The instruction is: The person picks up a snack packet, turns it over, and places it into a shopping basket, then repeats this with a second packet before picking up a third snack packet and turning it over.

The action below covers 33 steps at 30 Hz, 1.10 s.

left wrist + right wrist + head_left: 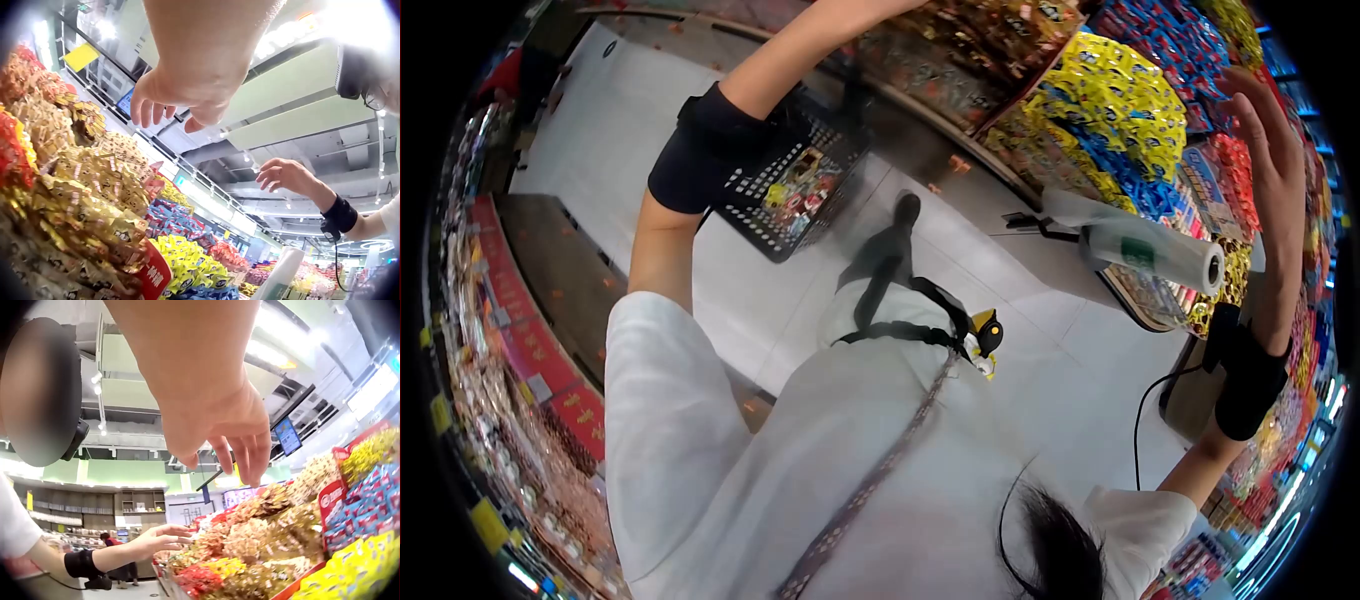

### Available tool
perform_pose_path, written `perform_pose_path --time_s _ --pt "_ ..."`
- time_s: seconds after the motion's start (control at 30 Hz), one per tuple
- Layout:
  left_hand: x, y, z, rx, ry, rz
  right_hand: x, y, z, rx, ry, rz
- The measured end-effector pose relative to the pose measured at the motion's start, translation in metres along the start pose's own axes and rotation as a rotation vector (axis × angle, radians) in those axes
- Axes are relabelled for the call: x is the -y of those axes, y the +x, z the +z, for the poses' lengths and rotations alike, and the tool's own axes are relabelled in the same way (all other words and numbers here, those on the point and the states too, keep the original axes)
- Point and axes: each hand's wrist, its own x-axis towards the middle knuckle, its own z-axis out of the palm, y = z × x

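My left hand (pixel 187 90) is raised above heaps of wrapped sweets (pixel 103 194), its fingers loosely bent and holding nothing; the head view cuts it off at the top edge. The right hand (pixel 219 428), also empty, hangs in the air with fingers spread and slightly bent. In the head view the right hand (pixel 1273 140) appears over the right side of the display, beyond a roll of clear plastic bags (pixel 1150 248). Yellow packets (pixel 1115 100) and blue packets (pixel 1155 30) lie between the hands. Neither hand touches the goods.
A black basket (pixel 780 240) with several packets stands on the pale floor (pixel 730 290). Another shelf with a red strip (pixel 530 330) runs along the left. In the right wrist view, a person in red (pixel 111 541) stands in the background.
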Motion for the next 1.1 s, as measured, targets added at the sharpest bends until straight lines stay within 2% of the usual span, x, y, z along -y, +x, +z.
perform_pose_path --time_s 0.1,0.13,0.27,0.37,0.4,0.43,0.53,0.9,1.0,1.1 --pt "-0.001 -0.051 -0.037 -0.060 -0.037 -0.255 0.015 -0.003 0.048 0.065 0.117 -0.009" --pt "0.000 -0.065 -0.050 -0.092 0.040 -0.226 0.018 -0.003 0.065 0.078 0.189 -0.011" --pt "-0.004 -0.120 -0.100 -0.118 0.115 -0.454 0.028 -0.002 0.133 0.101 0.422 0.030" --pt "0.021 -0.166 -0.126 -0.197 0.070 -0.494 0.041 -0.004 0.188 0.132 0.608 0.063" --pt "0.024 -0.175 -0.132 -0.225 0.199 -0.455 0.044 -0.006 0.208 0.152 0.671 0.129" --pt "0.036 -0.188 -0.140 -0.208 0.202 -0.478 0.047 -0.006 0.227 0.171 0.734 0.197" --pt "0.076 -0.230 -0.164 -0.176 0.161 -0.596 0.060 -0.006 0.285 0.186 0.759 0.200" --pt "0.179 -0.341 -0.243 -0.164 0.087 -0.989 0.112 0.003 0.469 0.296 0.827 0.537" --pt "0.203 -0.371 -0.250 -0.023 0.140 -1.090 0.112 -0.010 0.512 0.286 0.795 0.590" --pt "0.224 -0.398 -0.247 0.018 0.126 -1.164 0.121 -0.020 0.533 0.298 0.799 0.644"
